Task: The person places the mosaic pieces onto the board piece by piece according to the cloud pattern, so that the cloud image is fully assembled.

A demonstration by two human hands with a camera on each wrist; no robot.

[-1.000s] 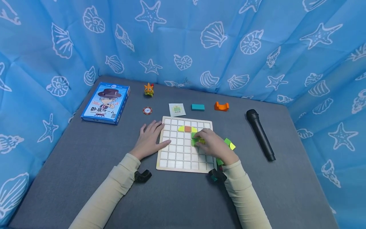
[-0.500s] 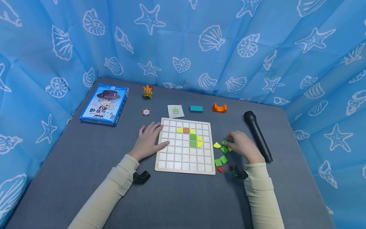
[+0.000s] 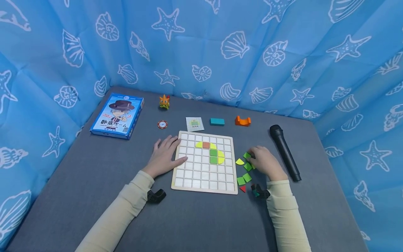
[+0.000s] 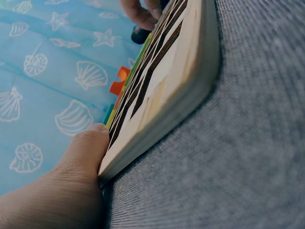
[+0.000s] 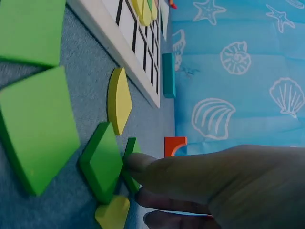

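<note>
My left hand [image 3: 163, 157] lies over the left edge of a wooden grid board [image 3: 192, 174], its thumb on the squares. On the board sit an orange square tile [image 3: 206, 145] between yellow quarter-round tiles [image 3: 199, 144], and green square tiles [image 3: 213, 156] beside a yellow half-round [image 3: 221, 157]. Right of the board, my right hand [image 3: 266, 162] pinches the edge of a green square tile [image 5: 130, 145] low at the table; its far fingertips are partly hidden. Near it lie a loose yellow quarter-round tile [image 3: 240, 162] and another green tile [image 5: 102, 164].
More green tiles [image 3: 244, 179] and a red triangle [image 3: 242, 188] lie nearer me. Behind the board are a pattern card [image 3: 195, 124], teal block [image 3: 217, 121], orange arch block [image 3: 242, 121], poker chip [image 3: 162, 124] and small figurine [image 3: 164, 102]. A microphone [image 3: 284, 153] and blue box [image 3: 117, 115] flank them.
My right hand has left the yellow and green tiles on the board and moved right to the loose tiles, where it stays. My left hand keeps its place on the board.
</note>
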